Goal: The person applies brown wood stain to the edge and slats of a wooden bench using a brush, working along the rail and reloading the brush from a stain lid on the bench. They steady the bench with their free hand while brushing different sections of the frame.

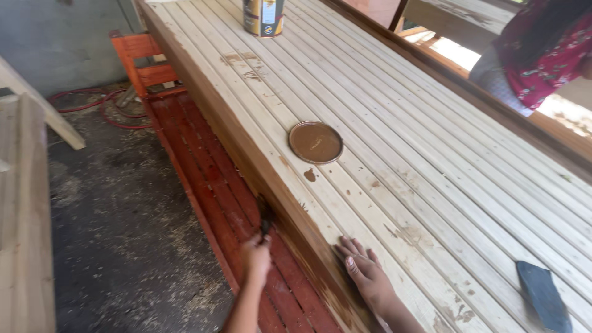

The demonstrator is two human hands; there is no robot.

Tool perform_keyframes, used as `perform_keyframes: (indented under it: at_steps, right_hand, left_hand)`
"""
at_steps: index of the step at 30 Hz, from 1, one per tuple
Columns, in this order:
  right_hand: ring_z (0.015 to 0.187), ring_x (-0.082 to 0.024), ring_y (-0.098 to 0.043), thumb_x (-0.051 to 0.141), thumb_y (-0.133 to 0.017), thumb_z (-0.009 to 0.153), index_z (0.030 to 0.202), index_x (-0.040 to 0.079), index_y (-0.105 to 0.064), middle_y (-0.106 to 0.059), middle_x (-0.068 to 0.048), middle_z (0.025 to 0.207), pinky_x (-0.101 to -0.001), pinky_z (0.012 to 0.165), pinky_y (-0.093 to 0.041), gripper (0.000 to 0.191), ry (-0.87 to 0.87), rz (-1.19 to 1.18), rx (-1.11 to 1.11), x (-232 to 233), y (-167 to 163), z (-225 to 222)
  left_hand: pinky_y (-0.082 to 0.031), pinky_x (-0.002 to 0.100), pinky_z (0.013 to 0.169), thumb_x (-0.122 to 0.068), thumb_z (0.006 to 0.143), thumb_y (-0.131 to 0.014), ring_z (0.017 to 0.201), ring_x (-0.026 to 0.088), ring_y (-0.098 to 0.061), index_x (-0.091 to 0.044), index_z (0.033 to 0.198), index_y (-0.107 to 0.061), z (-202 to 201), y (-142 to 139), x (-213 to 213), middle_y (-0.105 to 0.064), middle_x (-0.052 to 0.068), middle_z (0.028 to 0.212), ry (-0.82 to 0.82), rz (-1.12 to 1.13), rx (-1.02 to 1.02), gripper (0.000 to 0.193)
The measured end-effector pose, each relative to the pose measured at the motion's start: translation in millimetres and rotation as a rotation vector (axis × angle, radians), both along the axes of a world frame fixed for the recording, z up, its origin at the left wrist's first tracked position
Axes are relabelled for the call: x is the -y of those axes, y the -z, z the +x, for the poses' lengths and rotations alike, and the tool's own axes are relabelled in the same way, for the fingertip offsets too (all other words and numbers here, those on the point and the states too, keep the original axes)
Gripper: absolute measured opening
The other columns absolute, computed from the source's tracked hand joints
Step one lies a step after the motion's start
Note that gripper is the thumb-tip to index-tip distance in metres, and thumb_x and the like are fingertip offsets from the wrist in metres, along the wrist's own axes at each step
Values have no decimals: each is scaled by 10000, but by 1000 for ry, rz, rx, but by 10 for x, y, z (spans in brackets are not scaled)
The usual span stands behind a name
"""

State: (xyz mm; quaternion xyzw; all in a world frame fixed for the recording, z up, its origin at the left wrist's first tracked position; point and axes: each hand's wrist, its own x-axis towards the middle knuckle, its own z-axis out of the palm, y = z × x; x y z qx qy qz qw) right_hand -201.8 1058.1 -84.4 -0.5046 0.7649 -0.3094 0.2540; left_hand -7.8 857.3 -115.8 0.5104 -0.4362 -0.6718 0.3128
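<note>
My left hand [256,258] is shut on a small dark paintbrush [265,214], whose bristles touch the brown-stained side edge [246,148] of a long pale grooved wooden panel [394,142]. My right hand [365,271] lies flat, fingers spread, on the panel's top near that edge and holds nothing. A round tin lid [316,142] coated with brown stain rests on the panel beyond my hands. At the far end stands the stain can [263,16].
A red-painted slatted frame [213,179] runs below the panel's edge. A dark flat object [544,296] lies on the panel at right. Another person in a red patterned top [542,52] stands across the panel. A red hose [92,106] and sawdust lie on the floor; planks [24,216] lean at left.
</note>
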Motion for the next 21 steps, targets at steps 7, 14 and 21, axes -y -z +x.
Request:
perform_keyframes:
  at_steps: [7,14,21]
  right_hand:
    - [1600,-172,-74,499,-248,1025,1508,157,-489,-319,23,1685,-428,1253,49,640,-51,-19,146,-8,-125,-8]
    - [1597,-163,-59,520,-220,1019,1509,185,-488,-289,46,1686,-416,1257,46,651,-51,-10,116,-33,-186,39]
    - [1598,-148,-43,554,-244,997,1499,189,-497,-279,58,1691,-418,1254,56,671,-45,2,101,-78,-165,93]
  left_hand:
    - [-311,271,358,-158,1009,-618,455,94,-426,36,1255,-631,17,-127,741,-476,-16,657,9,-1,-149,313]
    - [-329,278,342,-193,972,-613,410,104,-443,-110,1268,-706,191,-76,-227,-467,3,565,139,-70,88,321]
    - [-385,283,512,-190,1007,-593,560,95,-515,-25,1301,-668,462,442,-1805,-556,43,683,358,-269,146,346]
